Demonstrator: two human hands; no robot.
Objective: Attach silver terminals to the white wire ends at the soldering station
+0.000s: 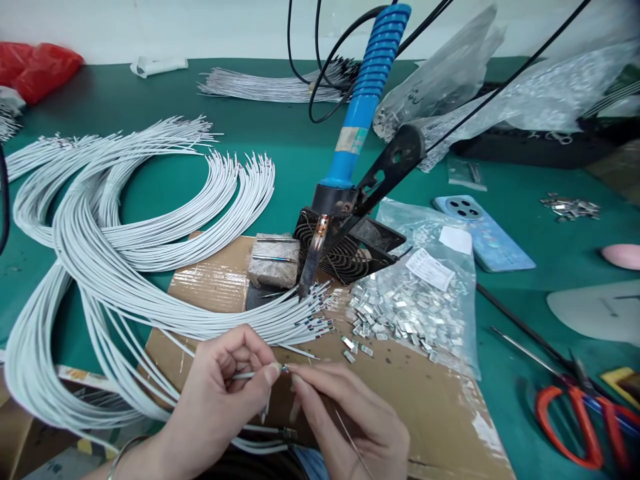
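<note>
Riskily, the left hand [220,393] and right hand [350,417] pinch one thin white wire [255,375] between their fingertips; a slip could bend its tip or scatter the nearby small silver metal clips [357,343].

Pinched wire tip [285,367] too small to tell

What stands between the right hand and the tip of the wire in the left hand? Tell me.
Nothing visible: the right hand reaches right up to the tip of the white wire pinched in the left hand.
</note>
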